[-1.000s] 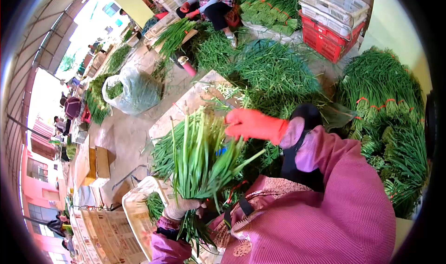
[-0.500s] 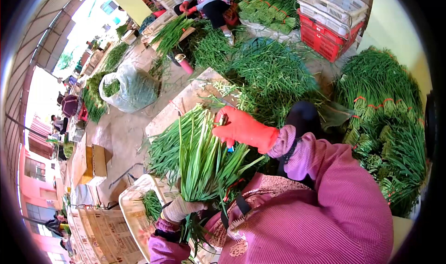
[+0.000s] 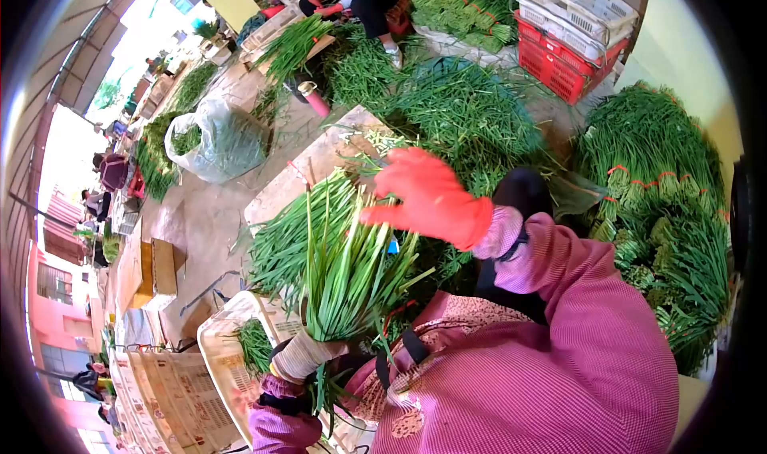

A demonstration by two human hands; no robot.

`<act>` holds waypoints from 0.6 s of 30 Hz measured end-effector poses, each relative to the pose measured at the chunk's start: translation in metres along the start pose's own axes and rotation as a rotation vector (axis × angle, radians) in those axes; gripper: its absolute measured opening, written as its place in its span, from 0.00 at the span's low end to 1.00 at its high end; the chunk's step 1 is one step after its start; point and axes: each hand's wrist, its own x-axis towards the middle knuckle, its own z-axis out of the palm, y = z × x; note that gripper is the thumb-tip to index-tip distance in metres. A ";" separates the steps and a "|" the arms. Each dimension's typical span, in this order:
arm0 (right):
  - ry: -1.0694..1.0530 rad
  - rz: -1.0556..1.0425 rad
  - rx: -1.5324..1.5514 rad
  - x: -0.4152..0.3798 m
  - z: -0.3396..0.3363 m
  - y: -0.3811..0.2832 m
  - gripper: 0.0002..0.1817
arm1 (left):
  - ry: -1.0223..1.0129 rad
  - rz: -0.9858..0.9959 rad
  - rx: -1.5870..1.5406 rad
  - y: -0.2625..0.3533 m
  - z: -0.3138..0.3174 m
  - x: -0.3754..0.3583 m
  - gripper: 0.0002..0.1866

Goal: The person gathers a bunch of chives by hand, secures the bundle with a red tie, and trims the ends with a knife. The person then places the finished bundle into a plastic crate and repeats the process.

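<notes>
My left hand [image 3: 307,356], in a greyish knit glove, is wrapped round the lower, leafy part of a bunch of green chives [image 3: 343,294]. The pale stem ends point up and away from me, and some leaf tips hang below the fist. My right hand [image 3: 435,200], in an orange-red glove, hovers over the stem ends with thumb and fingers spread; nothing shows between them. Beside the bunch, more loose chives [image 3: 280,238] lie on a wooden board [image 3: 276,194], where cut pale bits are scattered at the far end.
A cream plastic crate [image 3: 214,346] stands by my left arm. Tied chive bundles [image 3: 651,174] are stacked at the right. Trimmings [image 3: 471,114] lie heaped beyond the board, near red and white crates [image 3: 559,62]. A plastic bag [image 3: 220,146] and pink bottle [image 3: 315,101] stand ahead; a co-worker sits behind.
My right hand has opened from a curled grip at the stem ends, fingers now spread and lifted slightly. The left hand keeps its hold on the chives. The view has shifted slightly.
</notes>
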 end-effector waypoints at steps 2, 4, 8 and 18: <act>-0.080 0.019 0.057 -0.012 0.034 0.000 0.19 | 0.001 0.076 -0.046 0.009 0.004 -0.003 0.29; -0.192 0.192 0.112 -0.012 0.041 -0.001 0.13 | 0.017 0.000 0.037 0.036 0.011 -0.011 0.30; 0.147 0.370 0.138 0.002 0.024 0.058 0.09 | 0.018 0.194 0.126 -0.003 -0.002 -0.010 0.30; -0.619 0.869 1.366 -0.035 0.005 -0.029 0.22 | 0.025 0.294 -0.012 -0.007 -0.004 0.013 0.24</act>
